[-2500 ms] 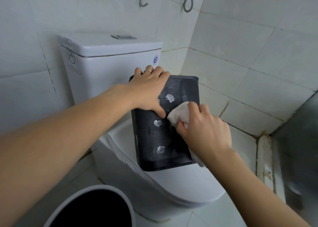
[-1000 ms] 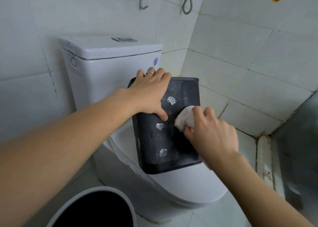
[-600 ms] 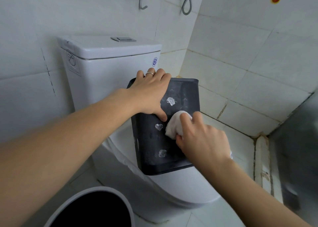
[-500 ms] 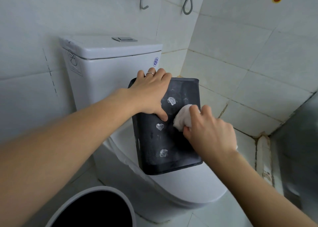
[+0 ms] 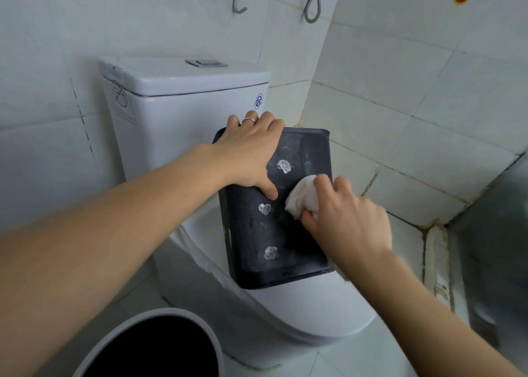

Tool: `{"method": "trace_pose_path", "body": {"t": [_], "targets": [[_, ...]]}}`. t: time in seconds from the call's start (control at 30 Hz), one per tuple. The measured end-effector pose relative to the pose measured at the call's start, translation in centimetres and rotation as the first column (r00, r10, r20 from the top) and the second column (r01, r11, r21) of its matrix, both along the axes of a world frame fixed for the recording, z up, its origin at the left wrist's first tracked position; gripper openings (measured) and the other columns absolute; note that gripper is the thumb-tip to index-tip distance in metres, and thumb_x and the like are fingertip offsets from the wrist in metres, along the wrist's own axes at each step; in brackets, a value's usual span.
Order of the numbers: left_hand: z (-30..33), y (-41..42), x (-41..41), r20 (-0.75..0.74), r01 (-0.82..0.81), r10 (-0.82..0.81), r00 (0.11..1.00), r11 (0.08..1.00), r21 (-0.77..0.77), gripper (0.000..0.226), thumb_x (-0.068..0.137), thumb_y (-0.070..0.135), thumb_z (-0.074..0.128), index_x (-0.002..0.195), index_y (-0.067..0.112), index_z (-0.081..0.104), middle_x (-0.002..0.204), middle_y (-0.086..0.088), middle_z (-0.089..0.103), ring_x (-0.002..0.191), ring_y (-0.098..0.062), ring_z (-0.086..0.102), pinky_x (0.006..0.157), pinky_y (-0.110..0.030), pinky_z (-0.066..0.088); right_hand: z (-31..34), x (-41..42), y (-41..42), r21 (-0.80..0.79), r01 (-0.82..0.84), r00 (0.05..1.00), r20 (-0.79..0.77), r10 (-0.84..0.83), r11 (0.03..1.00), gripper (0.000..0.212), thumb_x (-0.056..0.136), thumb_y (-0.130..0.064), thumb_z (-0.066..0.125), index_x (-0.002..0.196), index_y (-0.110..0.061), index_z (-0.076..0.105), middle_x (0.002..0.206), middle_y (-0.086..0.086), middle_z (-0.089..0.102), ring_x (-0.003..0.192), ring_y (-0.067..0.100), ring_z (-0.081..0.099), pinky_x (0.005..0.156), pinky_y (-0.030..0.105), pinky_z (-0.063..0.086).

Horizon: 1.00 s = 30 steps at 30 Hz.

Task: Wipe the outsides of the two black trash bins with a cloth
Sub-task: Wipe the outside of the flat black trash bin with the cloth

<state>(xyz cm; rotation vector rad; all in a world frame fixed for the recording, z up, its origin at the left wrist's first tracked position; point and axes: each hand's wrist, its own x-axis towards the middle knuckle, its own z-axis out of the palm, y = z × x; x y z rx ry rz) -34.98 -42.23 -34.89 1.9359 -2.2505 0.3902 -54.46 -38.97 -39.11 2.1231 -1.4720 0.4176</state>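
You have the black bin (image 5: 274,213) lying on the closed toilet seat (image 5: 300,305), its top end toward the cistern (image 5: 183,96) and one broad side facing up at you. Your left hand (image 5: 248,153) steadies it: the fingers are hooked over the far top edge and the thumb presses flat on the upturned side, so that grip is on the bin itself. Your right hand (image 5: 343,219) has its grip closed round a bunched white cloth (image 5: 303,199), which is pressed to the right half of the same side, near the middle of its height.

As far as this view shows, you are partway through the first bin. The side under the cloth looks dull and streaked, and three white smudges (image 5: 264,208) remain on its left half, one above the other, none of them under the cloth. Those look like the next patches to work over. The other sides and the bottom of this bin are turned away, so I cannot tell whether they are wiped.

The second bin (image 5: 160,348), round with a pale rim and dark inside, stands on the floor at the lower left, well apart from both hands. Only its rim and inside show, so I cannot tell how its outside looks; I judge it is yet to be wiped.
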Motion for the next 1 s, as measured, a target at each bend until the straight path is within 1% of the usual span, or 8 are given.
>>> {"method": "trace_pose_path", "body": {"t": [0.07, 0.13, 0.23, 0.37, 0.47, 0.53, 0.77, 1.0], "targets": [[0.0, 0.0, 0.0, -0.004, -0.007, 0.007, 1.000, 1.000, 0.004, 0.115, 0.042, 0.073, 0.083, 0.129, 0.013, 0.037, 0.127, -0.002, 0.040, 0.117, -0.028, 0.038, 0.086, -0.041, 0.031, 0.5, 0.0, -1.0, -0.008, 0.040, 0.999, 0.027, -0.040, 0.999, 0.022, 0.092, -0.037, 0.051, 0.098, -0.018, 0.045, 0.082, -0.001, 0.037, 0.045, 0.024, 0.034, 0.042, 0.025, 0.014], [-0.1, 0.0, 0.1, -0.010, -0.013, 0.013, 1.000, 1.000, 0.006, 0.115, 0.042, 0.073, 0.083, 0.129, 0.014, 0.037, 0.126, -0.002, 0.040, 0.117, -0.028, 0.038, 0.085, -0.040, 0.030, 0.4, 0.1, -0.9, 0.007, 0.043, 0.998, 0.038, -0.043, 0.999, 0.022, 0.086, -0.031, 0.060, 0.093, -0.015, 0.048, 0.076, 0.000, 0.037, 0.040, 0.021, 0.021, 0.042, 0.022, 0.010], [0.0, -0.1, -0.2, 0.008, 0.008, -0.008, 1.000, 1.000, 0.001, 0.116, 0.041, 0.075, 0.082, 0.130, 0.014, 0.036, 0.126, -0.001, 0.040, 0.116, -0.027, 0.039, 0.086, -0.040, 0.031, -0.2, 0.1, 0.3, -0.042, -0.044, 0.997, 0.063, 0.046, 0.998, 0.030, 0.066, -0.020, 0.077, 0.079, -0.010, 0.052, 0.066, 0.005, 0.041, 0.036, 0.021, 0.016, 0.047, 0.015, 0.004], [0.1, -0.1, -0.4, 0.008, 0.018, -0.018, 1.000, 1.000, 0.002, 0.118, 0.041, 0.074, 0.083, 0.131, 0.015, 0.035, 0.127, -0.001, 0.038, 0.117, -0.028, 0.038, 0.091, -0.042, 0.033, -1.1, -0.5, 1.4, 0.022, -0.096, 0.995, 0.038, 0.095, 0.995, 0.033, 0.065, -0.027, 0.078, 0.078, -0.013, 0.051, 0.067, 0.003, 0.044, 0.030, 0.027, 0.038, 0.046, 0.016, 0.004], [0.1, 0.0, -0.2, -0.004, 0.013, -0.013, 1.000, 1.000, 0.002, 0.116, 0.042, 0.073, 0.083, 0.130, 0.014, 0.036, 0.127, -0.001, 0.039, 0.117, -0.028, 0.038, 0.091, -0.043, 0.035, 0.3, -0.3, 0.0, 0.059, -0.056, 0.997, 0.051, 0.053, 0.997, 0.031, 0.087, -0.045, 0.056, 0.100, -0.019, 0.047, 0.084, -0.002, 0.043, 0.061, 0.033, 0.061, 0.045, 0.027, 0.023], [0.0, 0.1, -0.1, -0.015, 0.004, -0.003, 1.000, 1.000, 0.006, 0.116, 0.042, 0.073, 0.083, 0.129, 0.013, 0.037, 0.126, -0.002, 0.039, 0.117, -0.027, 0.038, 0.091, -0.042, 0.034, 1.2, -0.3, -1.2, 0.080, -0.018, 0.996, 0.094, 0.011, 0.997, 0.032, 0.092, -0.047, 0.046, 0.110, -0.020, 0.043, 0.094, -0.001, 0.047, 0.076, 0.034, 0.063, 0.053, 0.031, 0.032], [-0.1, 0.2, 0.0, -0.037, 0.010, -0.010, 0.999, 1.000, -0.008, 0.111, 0.042, 0.074, 0.081, 0.127, 0.016, 0.039, 0.123, 0.000, 0.040, 0.115, -0.026, 0.038, 0.091, -0.041, 0.034, 0.5, -0.9, -1.3, 0.099, 0.021, 0.978, 0.205, -0.041, 0.995, 0.036, 0.090, -0.048, 0.050, 0.114, -0.022, 0.047, 0.093, -0.002, 0.048, 0.071, 0.035, 0.061, 0.053, 0.031, 0.031], [0.3, -0.2, 0.4, -0.194, -0.005, 0.019, 0.981, 0.998, 0.069, 0.110, 0.050, 0.067, 0.081, 0.142, 0.037, 0.028, 0.123, 0.001, 0.042, 0.120, -0.025, 0.034, 0.095, -0.043, 0.030, 0.8, -2.4, -1.3, 0.166, -0.064, 0.920, 0.393, -0.007, 0.984, 0.040, 0.087, -0.051, 0.052, 0.124, -0.036, 0.046, 0.105, -0.006, 0.054, 0.082, 0.031, 0.061, 0.061, 0.034, 0.042]]}}
